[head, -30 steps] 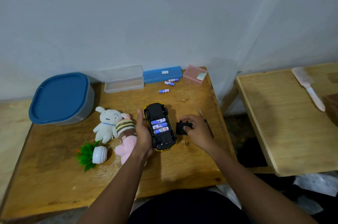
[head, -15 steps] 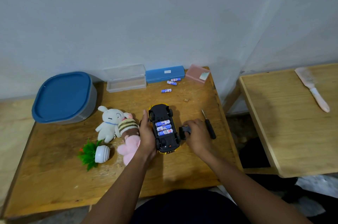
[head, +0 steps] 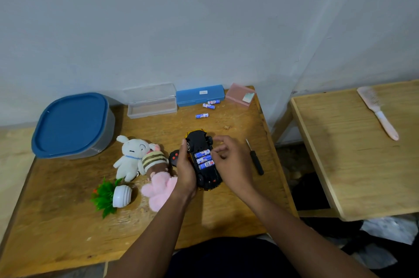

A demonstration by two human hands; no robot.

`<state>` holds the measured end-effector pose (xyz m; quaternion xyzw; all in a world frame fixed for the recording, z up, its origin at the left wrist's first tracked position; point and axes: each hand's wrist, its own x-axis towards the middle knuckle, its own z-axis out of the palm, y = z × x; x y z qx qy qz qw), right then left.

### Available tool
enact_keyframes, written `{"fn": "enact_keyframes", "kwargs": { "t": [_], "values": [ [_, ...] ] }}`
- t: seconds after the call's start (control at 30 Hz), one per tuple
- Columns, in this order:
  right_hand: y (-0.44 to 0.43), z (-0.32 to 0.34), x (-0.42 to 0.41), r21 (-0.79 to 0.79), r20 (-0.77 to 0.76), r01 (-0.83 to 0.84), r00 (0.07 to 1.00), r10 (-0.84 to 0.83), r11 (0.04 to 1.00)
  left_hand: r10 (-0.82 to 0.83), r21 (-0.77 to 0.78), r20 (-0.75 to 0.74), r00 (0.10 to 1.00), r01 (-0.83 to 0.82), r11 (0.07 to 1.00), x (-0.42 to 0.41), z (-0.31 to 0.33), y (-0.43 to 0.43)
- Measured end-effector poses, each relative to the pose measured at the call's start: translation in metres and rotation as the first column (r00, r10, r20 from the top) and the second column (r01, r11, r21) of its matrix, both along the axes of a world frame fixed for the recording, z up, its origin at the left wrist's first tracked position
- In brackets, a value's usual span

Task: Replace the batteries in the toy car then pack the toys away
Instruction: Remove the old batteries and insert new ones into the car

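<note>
Left hand (head: 184,173) grips the left side of the overturned black-and-yellow toy car (head: 197,139) at the middle of the wooden tabletop (head: 68,221), nearer its right edge. Three blue-and-white batteries (head: 204,159) sit in the car's underside. Right hand (head: 231,162) is at them, fingers curled; whether it pinches anything cannot be told.

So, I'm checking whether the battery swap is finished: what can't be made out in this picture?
- The battery cover: not seen in the head view; the right hand may hide it.
- Right side of the toy car: head view, under the right hand.
- Labels on the fitted batteries: head view, too small to read.
- The black controller: head view, mostly behind the left hand.
</note>
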<state>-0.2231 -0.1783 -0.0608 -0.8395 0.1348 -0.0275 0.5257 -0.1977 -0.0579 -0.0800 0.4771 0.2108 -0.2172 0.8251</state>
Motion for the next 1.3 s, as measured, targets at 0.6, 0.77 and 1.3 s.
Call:
{"fn": "enact_keyframes", "kwargs": {
  "t": [0.6, 0.77, 1.3],
  "values": [
    [0.001, 0.002, 0.01, 0.207, -0.075, 0.089, 0.994, -0.075, 0.974, 0.073, 0.095, 0.038, 0.997, -0.076, 0.993, 0.008, 0.006, -0.007],
    [-0.003, 0.005, 0.014, 0.222, -0.087, 0.072, 0.995, -0.054, 0.972, 0.071, 0.108, 0.055, 0.996, -0.077, 0.991, 0.01, 0.006, -0.006],
    [-0.012, 0.005, 0.023, 0.341, -0.129, 0.056, 0.992, -0.012, 0.938, 0.023, 0.037, -0.033, 0.999, -0.022, 0.999, 0.013, 0.011, -0.005]
  ]
}}
